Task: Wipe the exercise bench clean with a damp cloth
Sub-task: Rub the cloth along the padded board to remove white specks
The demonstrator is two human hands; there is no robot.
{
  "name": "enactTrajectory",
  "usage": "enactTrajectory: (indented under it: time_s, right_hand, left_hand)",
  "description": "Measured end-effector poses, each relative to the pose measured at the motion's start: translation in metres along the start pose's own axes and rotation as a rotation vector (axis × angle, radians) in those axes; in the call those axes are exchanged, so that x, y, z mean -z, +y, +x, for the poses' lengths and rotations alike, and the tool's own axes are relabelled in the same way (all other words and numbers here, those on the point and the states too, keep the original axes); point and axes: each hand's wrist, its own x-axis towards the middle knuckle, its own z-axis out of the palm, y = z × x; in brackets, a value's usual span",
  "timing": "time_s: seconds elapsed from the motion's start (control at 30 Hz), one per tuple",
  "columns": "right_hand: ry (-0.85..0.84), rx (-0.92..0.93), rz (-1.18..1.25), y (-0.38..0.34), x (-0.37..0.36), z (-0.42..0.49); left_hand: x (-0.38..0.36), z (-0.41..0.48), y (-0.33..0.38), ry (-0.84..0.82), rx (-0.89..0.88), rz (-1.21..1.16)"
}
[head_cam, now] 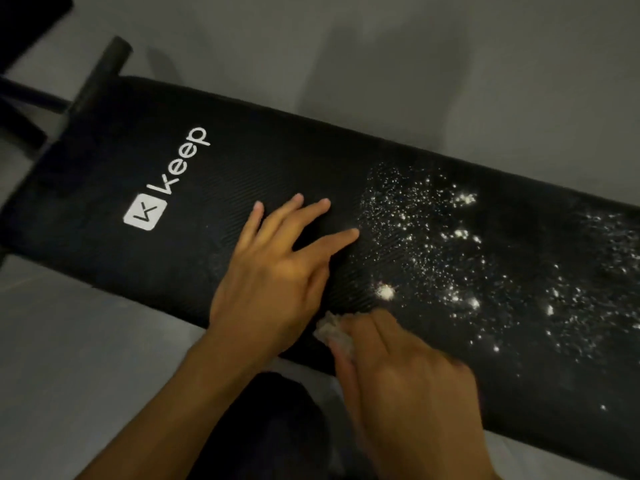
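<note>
- A black crossbar (104, 74) stands at the far-left end of the exercise bench (242, 161), which runs diagonally from upper left to lower right over a grey floor (450, 64).
- A white "keep" logo (166, 181) is printed on the left part of the pad.
- The left hand (273, 271) lies flat on the pad just right of the logo, with its fingers spread and straight and nothing held.
- A dark clothed leg (270, 427) sits below the near edge of the bench, between the two forearms.
- The cloth (334, 332) is a small, pale, crumpled wad on the near edge of the pad, just below the left hand.
- The right hand (405, 372) is blurred. It holds the cloth under bent fingers and covers most of it.
- A white clump (385, 292) lies just beyond the right hand's fingertips.
- White powder specks (433, 237) cover the right part of the pad.
</note>
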Motion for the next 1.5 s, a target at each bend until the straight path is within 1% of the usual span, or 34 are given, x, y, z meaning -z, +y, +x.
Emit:
enactTrajectory:
  time_s: [0.1,0.2,0.33,0.43,0.53,0.63,0.7,0.8,0.87,0.97,1.07,1.23,1.3,1.43,1.5]
  right_hand:
    - [0.008,-0.024,-0.031,0.001,-0.003,0.018]
    - [0.028,-0.033,-0.039,0.004,-0.007,0.030]
    - [0.079,0.062,-0.076,0.002,-0.012,0.011]
    - [0.111,0.058,-0.069,-0.003,-0.010,-0.003]
    - [0.056,0.039,-0.080,-0.003,-0.006,0.006]
    - [-0.007,-0.018,-0.094,-0.002,-0.004,0.022]
    - [-0.007,-0.053,-0.093,-0.004,-0.006,0.025]
    - [0.016,-0.044,-0.048,-0.009,-0.006,0.011]
    - [-0.003,-0.038,-0.037,-0.010,-0.002,0.004]
    - [-0.028,-0.033,-0.058,-0.004,0.000,0.021]
    - [-0.014,-0.065,-0.104,-0.001,-0.002,0.038]
    - [-0.009,-0.030,-0.003,-0.010,0.001,0.009]
    - [-0.006,-0.005,-0.026,-0.009,0.003,0.010]
    - [-0.030,-0.092,-0.164,-0.003,0.000,0.053]
    - [-0.078,-0.134,-0.162,0.000,-0.008,0.071]
  left_hand:
    - [0.001,0.003,-0.003,-0.013,-0.006,-0.008]
    - [-0.002,0.002,-0.005,0.039,-0.025,-0.043]
    - [-0.005,0.002,-0.014,0.030,-0.034,-0.069]
    - [-0.003,0.002,-0.012,0.022,-0.015,-0.056]
    - [-0.001,0.002,-0.012,-0.002,-0.020,-0.056]
    - [-0.001,0.000,-0.013,-0.011,-0.029,-0.054]
    - [-0.002,0.000,-0.014,-0.005,-0.037,-0.044]
    - [-0.002,-0.001,-0.014,0.004,-0.033,-0.043]
    - [-0.003,-0.001,-0.014,0.015,-0.029,-0.051]
    - [-0.002,-0.002,-0.014,0.028,-0.022,-0.072]
    - [-0.002,-0.001,-0.015,0.024,-0.032,-0.089]
    - [-0.001,-0.001,-0.016,0.018,-0.035,-0.094]
    - [-0.001,-0.001,-0.014,0.018,-0.025,-0.078]
    - [-0.001,-0.001,-0.012,0.018,0.033,-0.007]
    - [-0.002,-0.001,-0.011,0.020,0.076,0.012]
